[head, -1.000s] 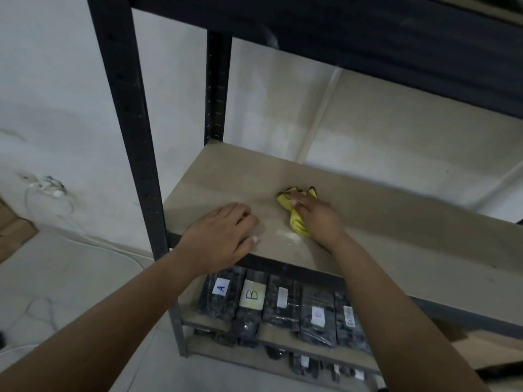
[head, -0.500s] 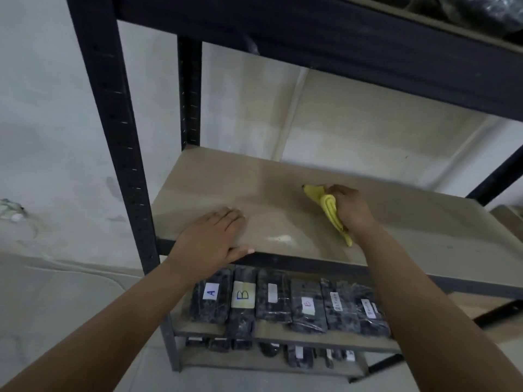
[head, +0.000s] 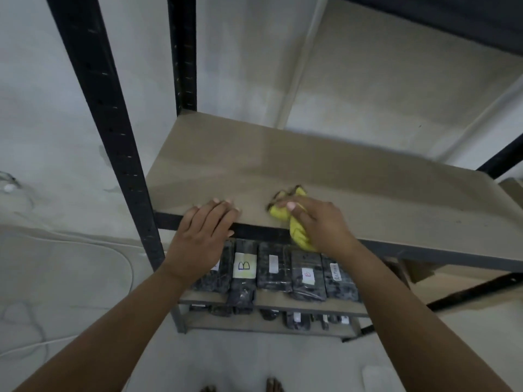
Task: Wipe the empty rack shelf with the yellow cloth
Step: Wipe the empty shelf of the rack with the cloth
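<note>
At the front edge of the rack shelf (head: 325,176), the yellow cloth (head: 297,227) is gripped by the right hand (head: 319,222); the left hand (head: 201,236) is laid flat, fingers straight.

Crumpled yellow cloth (head: 300,233) mostly hidden under right hand (head: 319,224). Left hand (head: 202,239) covers the label of the leftmost dark wrapped package (head: 218,274). Other labels too blurred to read, except "B". Beige rack shelf (head: 353,188) cut off at right edge.
</note>
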